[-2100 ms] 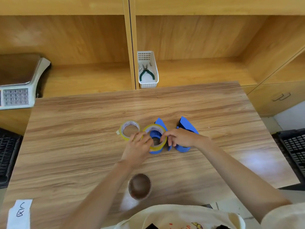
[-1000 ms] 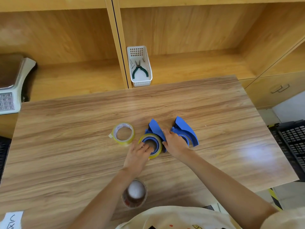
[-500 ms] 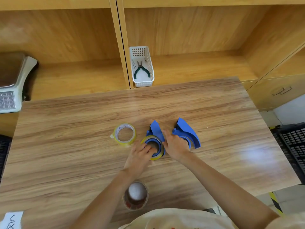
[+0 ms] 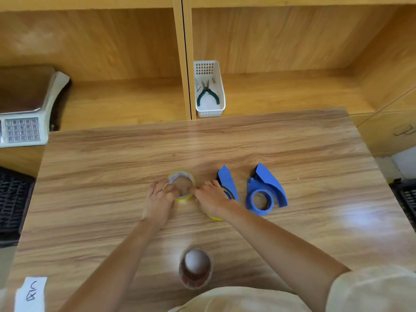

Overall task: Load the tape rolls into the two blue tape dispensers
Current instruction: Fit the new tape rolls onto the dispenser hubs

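Observation:
A loose yellow tape roll (image 4: 182, 174) lies flat on the wooden table (image 4: 315, 154). My left hand (image 4: 158, 200) grips its left side and the fingertips of my right hand (image 4: 211, 198) press its right side. Just right of it lies a blue tape dispenser (image 4: 227, 182) with a yellow roll on its hub; my right hand hides most of that roll, and a yellow edge (image 4: 215, 218) shows under my wrist. Further right lies the second blue tape dispenser (image 4: 266, 188), its round hub bare, with neither hand touching it.
A round brownish roll-like object (image 4: 195, 267) stands near the table's front edge, between my forearms. A white basket (image 4: 219, 95) holding green pliers sits on the shelf behind. A weighing scale (image 4: 24, 113) is at the far left, black crates at both sides, and a paper label (image 4: 30, 293) at the front left.
Both hands have left the dispenser that bears a roll and moved left onto the loose yellow roll. The second dispenser, earlier partly under my right hand, now lies uncovered.

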Tool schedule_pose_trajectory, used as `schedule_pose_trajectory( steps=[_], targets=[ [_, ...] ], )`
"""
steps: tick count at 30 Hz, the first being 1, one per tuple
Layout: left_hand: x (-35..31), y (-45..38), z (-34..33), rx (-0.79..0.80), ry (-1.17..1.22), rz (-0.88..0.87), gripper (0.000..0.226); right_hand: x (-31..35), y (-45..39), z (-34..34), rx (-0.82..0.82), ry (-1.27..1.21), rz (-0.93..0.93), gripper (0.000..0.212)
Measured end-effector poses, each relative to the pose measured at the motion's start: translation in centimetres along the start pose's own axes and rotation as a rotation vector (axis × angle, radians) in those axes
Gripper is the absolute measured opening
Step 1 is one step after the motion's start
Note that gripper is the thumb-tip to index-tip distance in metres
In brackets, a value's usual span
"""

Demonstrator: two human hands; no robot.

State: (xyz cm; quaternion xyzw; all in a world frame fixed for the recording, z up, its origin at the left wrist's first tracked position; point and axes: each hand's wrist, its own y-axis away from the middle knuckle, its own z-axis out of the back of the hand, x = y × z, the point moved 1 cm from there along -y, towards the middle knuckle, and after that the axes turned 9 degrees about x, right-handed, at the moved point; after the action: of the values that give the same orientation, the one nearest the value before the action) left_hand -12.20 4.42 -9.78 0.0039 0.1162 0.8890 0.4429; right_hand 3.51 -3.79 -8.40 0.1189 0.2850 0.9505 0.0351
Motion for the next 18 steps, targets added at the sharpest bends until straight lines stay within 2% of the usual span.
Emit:
schedule_pose_trajectory(
  steps=[3, 7, 11, 14, 18],
  targets=[
    [-0.4, 0.3, 0.0, -0.026, -0.036, -0.023, 0.025, 0.0, 0.1, -0.5, -0.012, -0.001, -0.017, 0.052],
    [-1.2, 0.2, 0.5, -0.055, -0.03, -0.05, 0.035, -0.9, 0.8, 0.0, -0.03, -0.03, -0.024, 0.05],
    [-2.3, -0.8, 2.6, -0.171, 0.03, -0.056, 0.035, -2.3, 2.0, 2.5, -0.184, -0.119, -0.042, 0.044],
    [-3.6, -2.2, 5.0, -0.219, 0.059, -0.075, 0.036, -4.3, 3.9, 4.8, -0.335, -0.165, -0.042, 0.03],
    [-7.0, -4.3, 8.2, -0.281, 0.04, -0.172, 0.029, -7.6, 7.4, 6.3, -0.485, -0.168, -0.085, 0.02]
  ],
)
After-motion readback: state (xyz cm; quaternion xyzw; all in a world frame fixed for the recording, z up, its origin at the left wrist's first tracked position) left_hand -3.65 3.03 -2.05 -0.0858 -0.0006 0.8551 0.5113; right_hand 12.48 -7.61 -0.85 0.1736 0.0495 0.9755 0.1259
